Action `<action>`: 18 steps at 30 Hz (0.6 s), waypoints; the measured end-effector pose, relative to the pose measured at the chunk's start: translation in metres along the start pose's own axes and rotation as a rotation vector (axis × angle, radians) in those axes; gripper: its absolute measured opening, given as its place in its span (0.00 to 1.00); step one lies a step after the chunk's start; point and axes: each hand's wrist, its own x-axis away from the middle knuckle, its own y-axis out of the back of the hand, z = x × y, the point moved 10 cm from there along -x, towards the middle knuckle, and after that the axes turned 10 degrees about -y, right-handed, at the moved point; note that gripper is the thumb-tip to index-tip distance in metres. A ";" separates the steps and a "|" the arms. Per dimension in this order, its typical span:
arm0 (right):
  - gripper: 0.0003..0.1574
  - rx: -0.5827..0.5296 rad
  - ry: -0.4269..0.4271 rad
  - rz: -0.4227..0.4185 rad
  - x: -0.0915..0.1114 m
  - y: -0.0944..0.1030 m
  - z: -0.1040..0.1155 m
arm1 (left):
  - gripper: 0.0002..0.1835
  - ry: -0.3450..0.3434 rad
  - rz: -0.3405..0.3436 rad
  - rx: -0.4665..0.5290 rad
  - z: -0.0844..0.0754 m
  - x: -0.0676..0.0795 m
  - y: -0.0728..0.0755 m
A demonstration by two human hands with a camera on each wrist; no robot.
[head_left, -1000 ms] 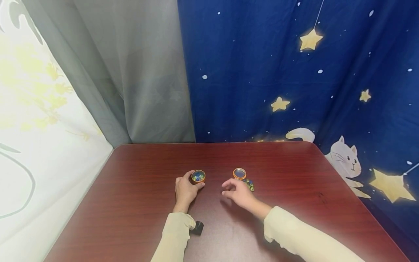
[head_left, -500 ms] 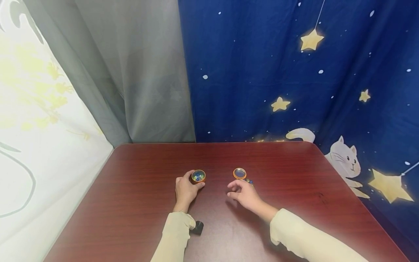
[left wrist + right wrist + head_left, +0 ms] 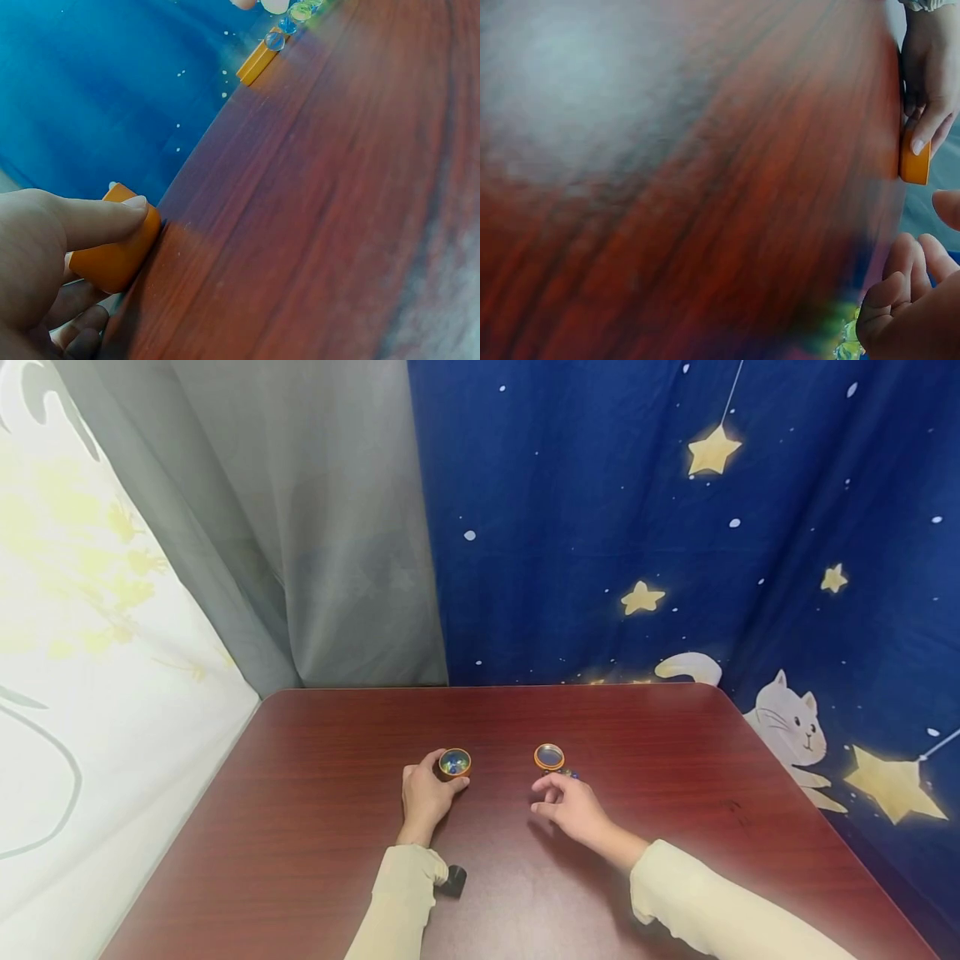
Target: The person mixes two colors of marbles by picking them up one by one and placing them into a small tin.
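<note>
My left hand (image 3: 427, 795) grips a small round orange tin (image 3: 124, 259) on the table, with the thumb on its near side. Blue and green glass marbles (image 3: 454, 766) show inside it. To the right lies a round orange-rimmed lid (image 3: 550, 767) with a clear or greyish centre. Just in front of the lid is a small group of loose glass marbles (image 3: 573, 775), largely covered by my right hand (image 3: 576, 808). That hand hovers low over the table, its fingers loosely bent and thumb apart; nothing shows between them.
The dark red wooden table (image 3: 337, 735) fills the lower part of the head view. A small black object (image 3: 454, 882) is at the left sleeve cuff. Behind the table hang a grey curtain (image 3: 352, 527) and a blue star-patterned curtain (image 3: 570, 527).
The right hand has drifted right and slightly toward the near side, covering more of the loose marbles. My left hand and the tin have stayed where they were.
</note>
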 end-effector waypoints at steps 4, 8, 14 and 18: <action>0.16 -0.003 -0.006 0.015 -0.001 0.000 -0.003 | 0.36 -0.005 0.001 0.000 0.001 -0.003 -0.001; 0.17 -0.005 -0.015 0.019 0.000 0.001 -0.007 | 0.36 0.004 0.005 0.001 0.001 -0.002 -0.001; 0.17 0.012 -0.010 0.010 0.002 0.004 -0.012 | 0.36 0.005 0.005 -0.006 0.001 -0.001 -0.001; 0.17 0.027 -0.023 0.003 0.003 0.006 -0.015 | 0.36 0.002 0.007 -0.003 0.000 -0.001 -0.001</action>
